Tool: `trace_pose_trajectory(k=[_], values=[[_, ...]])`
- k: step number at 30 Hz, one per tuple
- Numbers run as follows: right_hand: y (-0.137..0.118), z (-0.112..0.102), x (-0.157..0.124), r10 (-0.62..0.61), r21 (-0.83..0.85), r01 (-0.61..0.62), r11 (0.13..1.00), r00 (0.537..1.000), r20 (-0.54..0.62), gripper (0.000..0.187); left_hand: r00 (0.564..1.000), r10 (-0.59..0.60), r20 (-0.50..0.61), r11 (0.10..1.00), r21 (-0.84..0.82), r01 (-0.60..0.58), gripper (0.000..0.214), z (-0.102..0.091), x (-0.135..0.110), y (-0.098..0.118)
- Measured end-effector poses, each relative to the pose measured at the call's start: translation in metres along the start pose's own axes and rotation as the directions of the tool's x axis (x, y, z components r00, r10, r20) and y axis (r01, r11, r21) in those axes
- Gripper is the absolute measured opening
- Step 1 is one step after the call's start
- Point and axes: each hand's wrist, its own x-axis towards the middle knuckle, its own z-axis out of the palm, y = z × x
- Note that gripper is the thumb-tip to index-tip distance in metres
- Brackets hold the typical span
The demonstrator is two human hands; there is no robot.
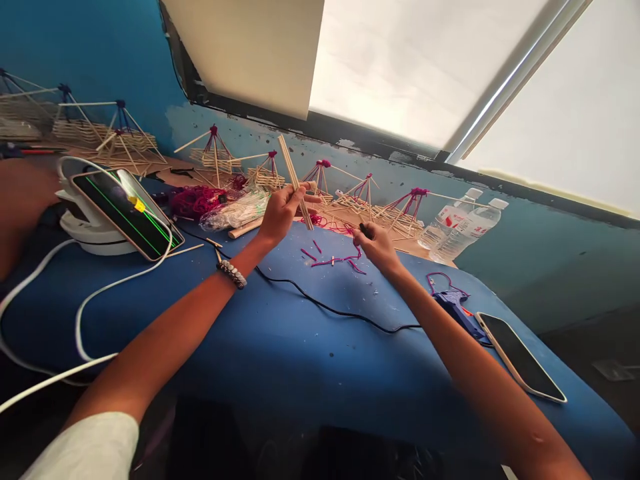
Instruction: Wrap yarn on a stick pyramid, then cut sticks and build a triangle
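Note:
My left hand (283, 210) is closed around a small bundle of thin wooden sticks (294, 175), held tilted above the blue table (280, 333). To its right, my right hand (377, 245) is closed on a small black object (367, 231), mostly hidden by the fingers, so its kind is unclear. Beneath and between the hands lie cut pieces of purple yarn (336, 261) and tiny scraps. Behind them stands a row of stick models with yarn-wrapped peaks (363, 190). A clear plastic bag of sticks (237, 210) lies left of my left hand, against a heap of magenta yarn (195, 202).
A phone on a white stand (127, 210) with white cables stands at left, near another person's arm (25, 207). A black cord (320, 303) crosses the table. At right are a blue glue gun (455, 305), a phone (523, 357) and two plastic bottles (467, 230).

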Motion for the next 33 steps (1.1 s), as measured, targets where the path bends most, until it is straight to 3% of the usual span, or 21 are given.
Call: trace_pose_trajectory(k=[2, 5, 7, 13, 15, 17, 19, 20, 22, 24, 26, 29, 31, 33], values=[[-0.009, 0.004, 0.008, -0.097, 0.102, 0.081, 0.991, 0.983, 0.158, 0.024, 1.0, -0.001, -0.007, 1.0, -0.003, 0.001, 0.035, -0.001, 0.001, 0.0], [-0.021, 0.012, 0.01, -0.24, 0.05, 0.248, 0.967, 0.838, 0.489, 0.022, 1.0, -0.001, -0.028, 1.0, 0.006, 0.001, 0.035, 0.0, 0.001, -0.001], [-0.026, 0.017, 0.007, -0.213, -0.073, 0.318, 0.945, 0.772, 0.599, 0.018, 0.999, -0.006, -0.048, 1.0, 0.013, 0.006, 0.036, -0.001, 0.002, -0.001], [-0.031, 0.031, -0.004, -0.191, -0.398, 0.488, 0.777, 0.785, 0.589, 0.019, 0.998, -0.005, -0.063, 1.0, 0.018, 0.006, 0.038, -0.002, 0.003, 0.001], [-0.031, 0.033, 0.002, -0.163, -0.488, 0.487, 0.725, 0.809, 0.565, 0.016, 0.998, 0.001, -0.059, 1.0, 0.024, 0.0, 0.04, -0.002, 0.003, 0.001], [-0.029, 0.027, 0.017, -0.127, -0.555, 0.4, 0.729, 0.877, 0.464, 0.019, 0.998, 0.002, -0.058, 1.0, 0.026, -0.001, 0.039, -0.002, 0.002, 0.001], [-0.024, 0.016, 0.037, -0.096, -0.592, 0.239, 0.769, 0.96, 0.264, 0.026, 0.998, -0.001, -0.058, 1.0, 0.029, 0.002, 0.038, -0.002, 0.002, 0.001], [-0.021, 0.008, 0.047, -0.075, -0.597, 0.16, 0.786, 0.983, 0.165, 0.03, 0.998, -0.003, -0.06, 1.0, 0.028, 0.005, 0.037, -0.002, 0.002, 0.001], [-0.017, -0.006, 0.06, -0.034, -0.603, 0.09, 0.793, 0.994, 0.103, 0.035, 0.998, -0.01, -0.058, 1.0, 0.022, 0.011, 0.037, -0.001, 0.001, 0.0], [-0.016, -0.016, 0.064, -0.019, -0.598, 0.111, 0.794, 0.987, 0.157, 0.034, 0.998, -0.017, -0.054, 1.0, 0.017, 0.018, 0.037, -0.001, 0.002, 0.0], [-0.017, -0.02, 0.059, -0.026, -0.556, 0.189, 0.81, 0.957, 0.288, 0.029, 0.999, -0.019, -0.047, 1.0, 0.02, 0.02, 0.036, -0.001, 0.002, 0.0], [-0.016, -0.018, 0.04, -0.044, -0.398, 0.342, 0.851, 0.803, 0.594, 0.026, 0.999, -0.004, -0.035, 1.0, 0.025, 0.005, 0.034, -0.001, 0.002, 0.001], [-0.012, -0.014, 0.027, -0.05, -0.373, 0.405, 0.835, 0.73, 0.681, 0.024, 1.0, 0.003, -0.028, 1.0, 0.028, -0.003, 0.034, -0.001, 0.002, 0.001], [-0.007, -0.011, 0.02, -0.042, -0.435, 0.422, 0.795, 0.755, 0.655, 0.017, 1.0, 0.006, -0.023, 0.999, 0.036, -0.006, 0.035, -0.001, 0.002, 0.001]])
